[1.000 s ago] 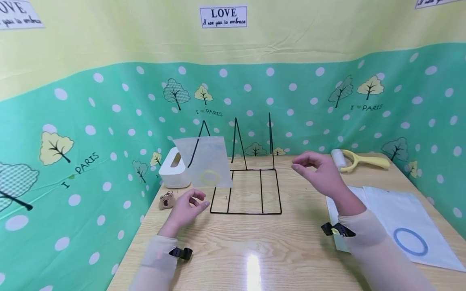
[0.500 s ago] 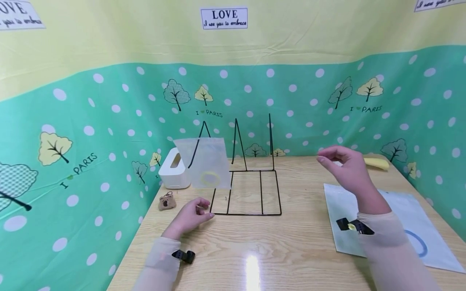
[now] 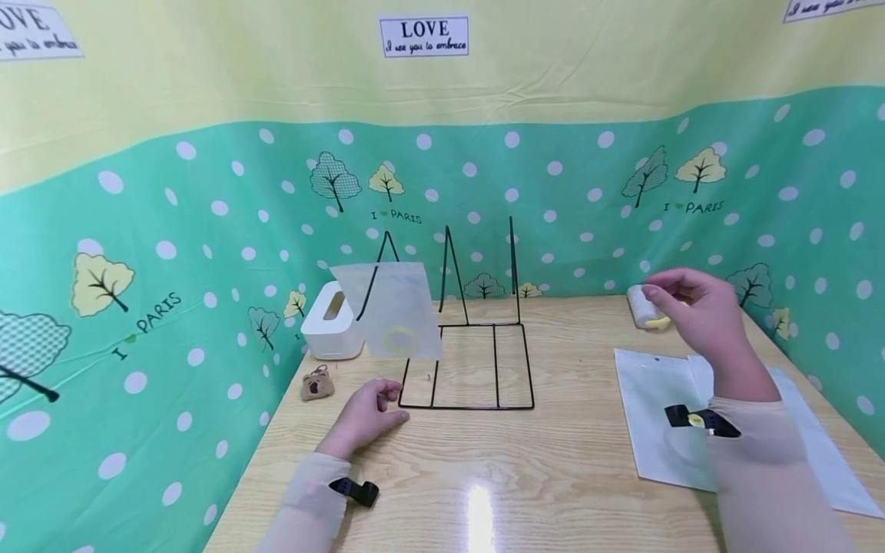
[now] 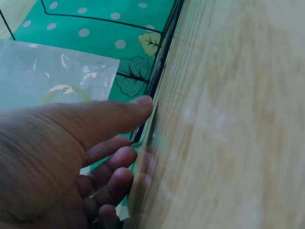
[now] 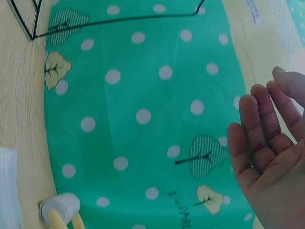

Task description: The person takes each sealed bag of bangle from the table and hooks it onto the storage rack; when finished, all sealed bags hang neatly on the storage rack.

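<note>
My left hand (image 3: 365, 418) is loosely spread at the wire rack (image 3: 496, 365), contact unclear from here. My right hand (image 3: 708, 315), equally loose, hovers near the lint roller (image 3: 642, 305).

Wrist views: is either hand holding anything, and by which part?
Right hand: nothing held. Left hand: fingers at the near left corner of the black wire rack; can't tell whether they grip it.

Right hand (image 5: 276, 167) at right edge of frame, palm visible, fingers loosely bent. White roller (image 5: 70, 204) with yellow handle (image 5: 57, 220), partly cropped, at lower left. Pale packet (image 5: 7, 186) at left edge, cropped. Black wire rack (image 5: 133, 18) along upper left. Dotted green cloth (image 5: 128, 95) across centre.
</note>
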`<state>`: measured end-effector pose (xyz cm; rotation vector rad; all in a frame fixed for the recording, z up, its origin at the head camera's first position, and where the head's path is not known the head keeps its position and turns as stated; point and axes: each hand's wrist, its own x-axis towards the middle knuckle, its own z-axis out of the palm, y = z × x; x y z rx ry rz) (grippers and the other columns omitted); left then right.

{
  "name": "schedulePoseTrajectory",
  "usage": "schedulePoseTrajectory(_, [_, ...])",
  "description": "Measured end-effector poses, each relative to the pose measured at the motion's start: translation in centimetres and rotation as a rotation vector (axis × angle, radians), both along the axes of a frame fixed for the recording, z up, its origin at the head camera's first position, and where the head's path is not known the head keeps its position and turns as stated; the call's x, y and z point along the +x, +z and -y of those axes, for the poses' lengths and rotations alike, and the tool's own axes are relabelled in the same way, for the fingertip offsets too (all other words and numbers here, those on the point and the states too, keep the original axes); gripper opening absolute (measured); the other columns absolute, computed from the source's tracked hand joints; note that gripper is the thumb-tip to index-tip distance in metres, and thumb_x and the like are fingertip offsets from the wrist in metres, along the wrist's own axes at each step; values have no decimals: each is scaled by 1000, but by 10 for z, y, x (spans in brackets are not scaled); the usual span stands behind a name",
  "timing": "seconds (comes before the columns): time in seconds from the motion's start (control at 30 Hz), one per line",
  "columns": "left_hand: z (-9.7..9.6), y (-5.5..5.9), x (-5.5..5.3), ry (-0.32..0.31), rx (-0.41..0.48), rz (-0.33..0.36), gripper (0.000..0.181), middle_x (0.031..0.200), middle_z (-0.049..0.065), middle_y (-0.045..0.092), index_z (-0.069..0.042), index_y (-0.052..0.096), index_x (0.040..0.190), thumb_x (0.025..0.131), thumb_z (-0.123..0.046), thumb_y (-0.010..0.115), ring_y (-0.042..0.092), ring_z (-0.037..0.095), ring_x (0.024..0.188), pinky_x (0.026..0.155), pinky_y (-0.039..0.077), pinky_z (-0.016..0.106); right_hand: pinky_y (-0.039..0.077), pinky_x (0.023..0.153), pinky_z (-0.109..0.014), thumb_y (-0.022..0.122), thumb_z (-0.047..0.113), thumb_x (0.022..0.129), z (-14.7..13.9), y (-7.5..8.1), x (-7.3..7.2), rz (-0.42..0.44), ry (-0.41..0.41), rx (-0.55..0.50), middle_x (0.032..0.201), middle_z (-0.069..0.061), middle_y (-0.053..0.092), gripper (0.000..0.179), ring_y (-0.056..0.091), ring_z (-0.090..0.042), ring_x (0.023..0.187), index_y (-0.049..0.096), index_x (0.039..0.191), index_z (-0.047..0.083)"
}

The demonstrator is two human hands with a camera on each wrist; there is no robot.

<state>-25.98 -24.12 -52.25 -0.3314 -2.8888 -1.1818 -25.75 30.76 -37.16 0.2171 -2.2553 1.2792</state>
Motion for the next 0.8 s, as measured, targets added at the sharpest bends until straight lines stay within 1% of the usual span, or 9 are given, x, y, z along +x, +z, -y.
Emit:
schedulePoseTrajectory(0.17, [-2,-1,-1,25,-21,-25,47,99,-1,65,-8,71,124,83,-17,91,55,12,79,74,46,34,48,73,-12,72,32,101,-15,-2,-1,87,-46,5,106,15,68,34,60,-9,96,72,121,5])
schedulePoseTrajectory(0.23, [-2,-2,-2,34,-25,-24,46,98,-2,64,-9,71,124,84,-19,90,55,12,78,73,46,33,48,73,-12,71,33,102,-22,-4,-3,113,-50,8,107,16,67,36,59,-8,97,71,123,5])
schedulePoseTrajectory(0.4, [-1,-3,-3,44,-14,-26,43,96,-4,63,-10,72,123,85,-20,89,55,11,77,72,46,32,48,73,-10,70,29,103,-38,-11,-7,131,-52,-5,106,23,67,36,60,-3,96,70,126,2])
schedulePoseTrajectory(0.5, [0,-4,-3,55,-11,-24,41,95,-5,63,-11,73,122,86,-21,89,56,11,77,72,47,31,49,72,-11,70,32,103,-46,-16,-10,154,-70,-4,105,26,66,37,60,-2,95,70,127,3])
schedulePoseTrajectory(0.6, [-1,-4,-3,60,-11,-23,40,94,-6,63,-12,73,121,86,-21,89,55,11,77,72,47,32,49,71,-14,68,38,103,-51,-20,-11,201,-99,18,108,21,66,41,58,-6,95,69,127,5])
schedulePoseTrajectory(0.7, [-2,-4,-3,62,-11,-25,39,94,-5,63,-12,74,121,86,-21,89,55,12,77,72,46,32,49,70,-17,65,46,103,-54,-24,-12,265,-126,48,115,6,64,47,54,-14,97,68,130,8])
schedulePoseTrajectory(0.8, [-3,-3,-3,67,-17,-28,38,93,-6,63,-12,74,120,86,-21,89,55,11,77,73,46,33,49,70,-18,63,50,103,-57,-30,-15,312,-132,63,123,-6,61,51,52,-21,101,66,133,9])
